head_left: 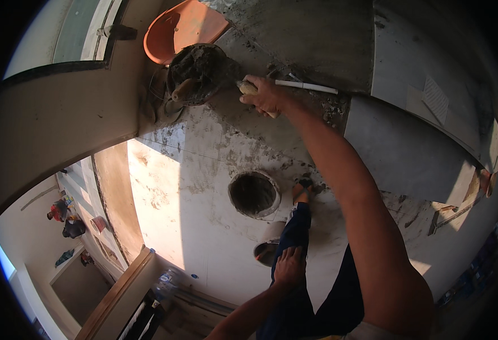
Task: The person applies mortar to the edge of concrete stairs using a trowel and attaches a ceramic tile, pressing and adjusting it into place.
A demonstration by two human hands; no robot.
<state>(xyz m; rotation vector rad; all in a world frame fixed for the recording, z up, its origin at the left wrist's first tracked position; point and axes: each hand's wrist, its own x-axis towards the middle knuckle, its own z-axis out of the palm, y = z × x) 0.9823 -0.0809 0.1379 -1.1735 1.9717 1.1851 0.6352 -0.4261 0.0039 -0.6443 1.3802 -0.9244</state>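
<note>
My right hand [263, 96] is stretched out, its fingers wrapped round the pale wooden handle of a trowel [249, 87]. The trowel's blade blends into the dark mortar and is hard to make out. Just left of that hand stands a bucket [172, 76] of wet grey mortar [201, 59], with another wooden handle [184, 89] at its near side. My left hand [290, 266] lies flat on my bent left knee, fingers out and holding nothing. Beside the right wrist, a white rod [308, 86] lies on the mortar-smeared surface.
An orange tub [161, 42] lies tilted behind the bucket. Large grey slabs [396, 141] extend to the right. Near my left foot [301, 192] stand a round dark-mouthed bucket [254, 194] and a smaller container [266, 253]. Distant people [73, 226] appear through an opening at left.
</note>
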